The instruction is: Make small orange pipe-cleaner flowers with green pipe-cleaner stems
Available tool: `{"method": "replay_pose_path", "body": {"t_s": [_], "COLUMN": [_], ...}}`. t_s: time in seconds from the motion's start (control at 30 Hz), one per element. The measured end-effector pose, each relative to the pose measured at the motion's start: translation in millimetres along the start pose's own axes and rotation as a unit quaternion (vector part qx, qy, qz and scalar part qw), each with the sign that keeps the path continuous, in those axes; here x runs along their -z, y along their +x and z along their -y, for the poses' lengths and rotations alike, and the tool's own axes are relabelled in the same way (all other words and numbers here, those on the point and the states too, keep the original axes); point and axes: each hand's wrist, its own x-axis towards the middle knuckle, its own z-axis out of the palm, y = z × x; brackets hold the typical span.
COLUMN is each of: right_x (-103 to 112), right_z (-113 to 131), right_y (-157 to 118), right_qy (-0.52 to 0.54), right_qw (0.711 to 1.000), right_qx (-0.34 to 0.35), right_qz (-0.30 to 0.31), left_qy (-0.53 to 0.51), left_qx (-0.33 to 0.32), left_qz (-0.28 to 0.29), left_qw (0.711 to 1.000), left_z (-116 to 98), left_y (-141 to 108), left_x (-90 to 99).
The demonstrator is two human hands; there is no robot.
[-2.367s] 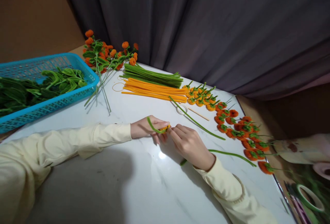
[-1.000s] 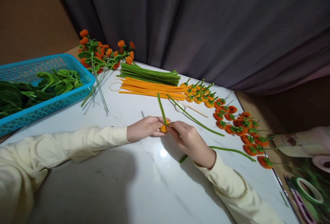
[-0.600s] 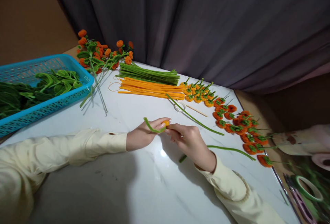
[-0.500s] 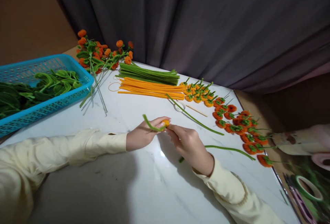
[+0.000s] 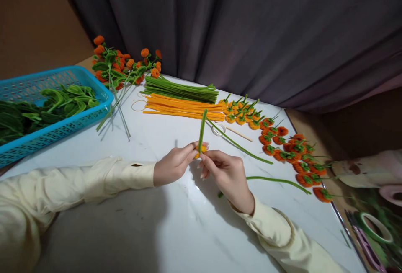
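Observation:
Above the middle of the white table, my left hand (image 5: 176, 162) is closed on a small yellow-orange pipe cleaner flower (image 5: 201, 150), partly covered by the fingers. A fuzzy green pipe cleaner (image 5: 202, 130) stands up from the flower. My right hand (image 5: 229, 174) pinches at the base of that green piece, thumb and forefinger against the flower's near side. Another green pipe cleaner (image 5: 240, 143) lies just beyond my hands, and one more (image 5: 279, 180) passes behind my right wrist.
A blue basket (image 5: 59, 126) of green leaves is at left, orange flowers (image 5: 117, 61) behind it. Green (image 5: 180, 91) and orange pipe cleaners (image 5: 185, 107) lie at the back, near a white tape roll (image 5: 214, 130) and thin stick (image 5: 239, 134). Finished-looking flower heads (image 5: 293, 149) line the right.
The green piece on the flower has swung from pointing left to standing upright. My right hand has shifted slightly left, its fingers loosened a little. My left hand has stayed nearly in place.

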Motion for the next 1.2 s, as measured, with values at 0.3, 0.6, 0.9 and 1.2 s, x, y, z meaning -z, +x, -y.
{"method": "replay_pose_path", "body": {"t_s": [0.3, 0.6, 0.9, 1.2], "right_x": [-4.0, 14.6, 10.3, 9.5], "right_z": [-3.1, -16.6, -21.8, -20.5], "right_y": [-6.7, 5.0, 4.7, 2.6], "right_qy": [-0.114, -0.408, -0.375, -0.403], "right_qw": [0.988, 0.859, 0.884, 0.878], "right_qx": [0.100, 0.306, 0.278, 0.251], "right_qz": [-0.032, 0.038, 0.035, 0.062], "left_qy": [0.054, -0.293, -0.335, -0.259], "left_qx": [-0.039, 0.169, 0.239, 0.221], "left_qz": [-0.012, 0.016, 0.011, -0.015], "left_qw": [0.998, 0.941, 0.911, 0.940], "left_z": [-3.7, -7.3, -10.1, -6.6], "left_y": [-4.7, 22.1, 20.6, 15.2], "left_x": [-0.5, 13.0, 12.5, 6.0]}}
